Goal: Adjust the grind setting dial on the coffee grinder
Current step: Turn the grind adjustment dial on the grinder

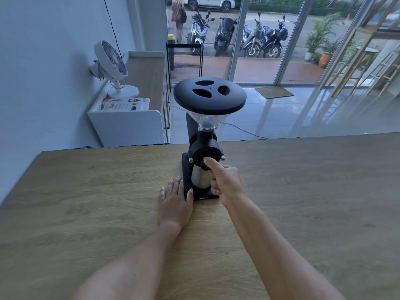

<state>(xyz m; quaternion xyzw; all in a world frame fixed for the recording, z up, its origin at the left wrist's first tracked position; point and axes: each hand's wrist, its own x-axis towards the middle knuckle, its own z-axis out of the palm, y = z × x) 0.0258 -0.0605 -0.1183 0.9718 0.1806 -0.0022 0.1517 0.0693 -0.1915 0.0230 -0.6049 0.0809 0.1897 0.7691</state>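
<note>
A black coffee grinder [203, 146] stands on the wooden table [86, 191], with a round black lid [209, 95] over a clear hopper. Its round grind dial [204, 162] faces me on the front, above a steel grounds cup [200, 179]. My right hand [224, 182] grips the dial, thumb pressed on its top right edge and fingers curled beneath. My left hand [175, 201] lies flat on the table with fingers together, thumb touching the left edge of the grinder's black base [202, 194].
Beyond the table's far edge stands a white cabinet [127, 126] with a white fan [112, 68] and a book. A black wire rack [184, 61] and glass doors are behind; a cable runs across the tiled floor.
</note>
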